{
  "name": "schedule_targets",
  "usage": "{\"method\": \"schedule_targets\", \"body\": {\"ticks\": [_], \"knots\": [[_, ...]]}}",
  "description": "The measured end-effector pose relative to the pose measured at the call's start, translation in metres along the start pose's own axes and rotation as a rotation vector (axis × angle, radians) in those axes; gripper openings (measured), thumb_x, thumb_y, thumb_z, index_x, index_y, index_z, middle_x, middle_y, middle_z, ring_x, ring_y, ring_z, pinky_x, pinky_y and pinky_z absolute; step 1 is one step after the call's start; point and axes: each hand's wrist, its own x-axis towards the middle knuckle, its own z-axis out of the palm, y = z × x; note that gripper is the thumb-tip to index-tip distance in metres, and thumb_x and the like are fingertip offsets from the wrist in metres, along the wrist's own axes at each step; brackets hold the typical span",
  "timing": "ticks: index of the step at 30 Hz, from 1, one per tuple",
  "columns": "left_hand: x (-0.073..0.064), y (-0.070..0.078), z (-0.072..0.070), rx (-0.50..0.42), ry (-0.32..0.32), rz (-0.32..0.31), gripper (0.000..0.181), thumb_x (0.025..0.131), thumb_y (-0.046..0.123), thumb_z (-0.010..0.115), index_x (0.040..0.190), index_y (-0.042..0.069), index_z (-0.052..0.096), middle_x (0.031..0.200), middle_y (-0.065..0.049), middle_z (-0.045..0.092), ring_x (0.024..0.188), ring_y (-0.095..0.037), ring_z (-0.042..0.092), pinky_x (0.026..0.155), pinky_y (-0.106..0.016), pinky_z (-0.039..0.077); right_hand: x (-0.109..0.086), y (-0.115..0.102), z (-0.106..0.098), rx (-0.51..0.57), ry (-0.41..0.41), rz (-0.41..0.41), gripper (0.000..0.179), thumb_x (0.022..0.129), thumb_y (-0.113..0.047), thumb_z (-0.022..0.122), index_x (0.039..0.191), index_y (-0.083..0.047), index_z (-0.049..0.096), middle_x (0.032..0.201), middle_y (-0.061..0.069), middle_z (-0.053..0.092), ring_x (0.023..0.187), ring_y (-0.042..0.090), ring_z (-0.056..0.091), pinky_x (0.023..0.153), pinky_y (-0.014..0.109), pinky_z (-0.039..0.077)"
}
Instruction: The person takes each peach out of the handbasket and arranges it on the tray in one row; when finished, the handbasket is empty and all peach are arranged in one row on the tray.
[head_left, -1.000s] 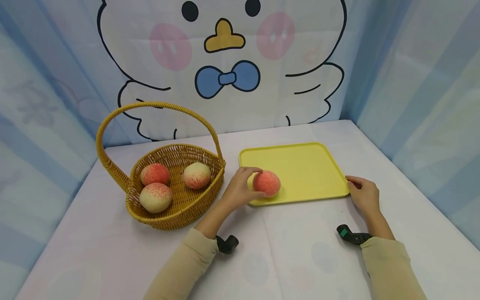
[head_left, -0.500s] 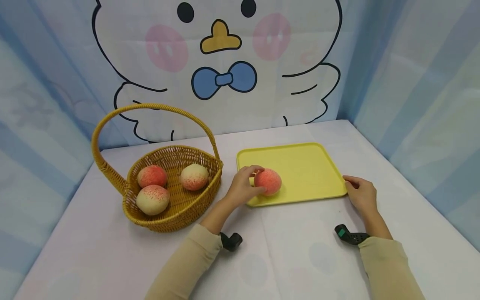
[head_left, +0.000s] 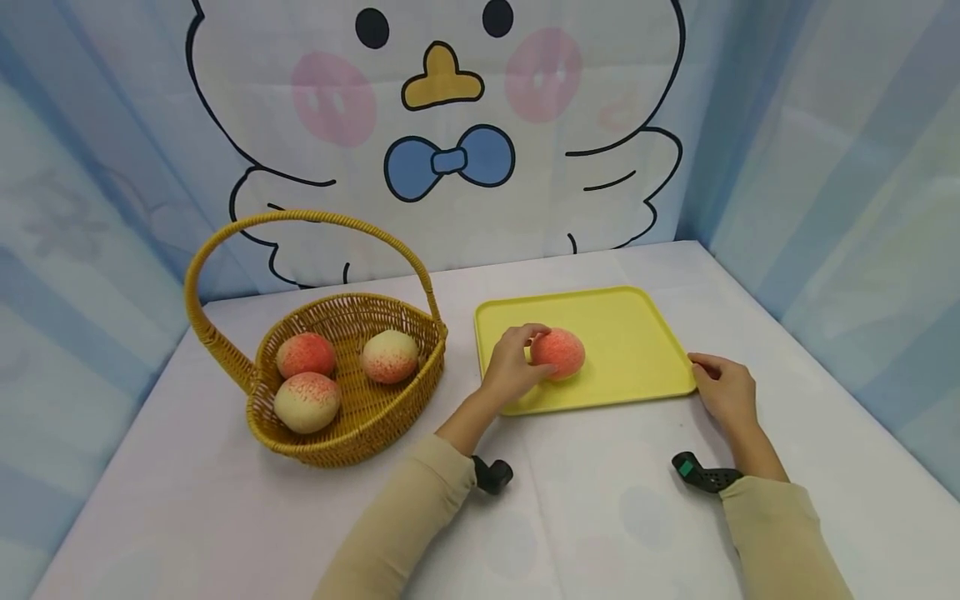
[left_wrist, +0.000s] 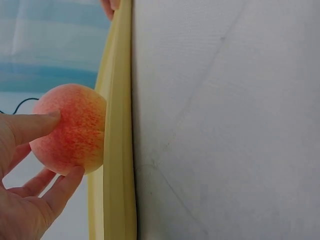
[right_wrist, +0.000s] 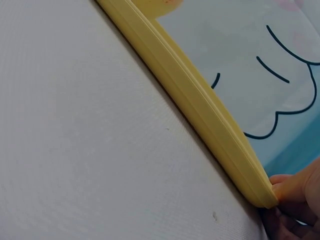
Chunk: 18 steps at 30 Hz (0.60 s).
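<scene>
left hand point(head_left: 516, 364): pinching red peach point(head_left: 559, 354) from left | right hand point(head_left: 726, 390): apparently pinching near corner of yellow tray point(head_left: 626, 342)

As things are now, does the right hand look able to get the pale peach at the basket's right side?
Probably not directly: the right hand grips the yellow tray, and the left hand, holding a red peach, lies between it and that pale peach.

No legible text, labels, numbers, signs
</scene>
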Motion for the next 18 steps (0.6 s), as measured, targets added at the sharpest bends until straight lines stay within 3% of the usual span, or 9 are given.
{"method": "schedule_targets", "body": {"ticks": [6,13,18], "knots": [[0.010,0.006,0.014,0.013,0.028,0.000,0.047,0.075,0.007,0.076,0.118,0.007,0.058,0.112,-0.009,0.053,0.101,-0.023,0.050,0.082,-0.027,0.044,-0.001,0.002,-0.002,0.010,-0.003,0.010,0.032,0.094,-0.007,0.043,0.117,0.010,0.056,0.113,0.028,0.056,0.102,0.035,0.050,0.074,0.034,0.039],[0.020,0.017,0.024,0.024,0.015,-0.033,0.046,0.076,0.009,0.076,0.118,0.008,0.059,0.111,-0.009,0.053,0.101,-0.022,0.050,0.084,-0.027,0.043,-0.002,0.004,-0.002,0.028,-0.006,0.014,0.032,0.095,-0.008,0.042,0.118,0.010,0.056,0.114,0.028,0.055,0.104,0.036,0.049,0.078,0.038,0.039],[0.027,0.018,0.033,0.009,0.033,-0.043,0.044,0.074,0.008,0.077,0.115,0.008,0.060,0.108,-0.008,0.053,0.101,-0.021,0.049,0.083,-0.027,0.042,-0.002,0.002,-0.001,0.024,-0.004,0.009,0.032,0.095,-0.008,0.044,0.117,0.010,0.056,0.113,0.028,0.056,0.101,0.034,0.050,0.074,0.034,0.039]]}}
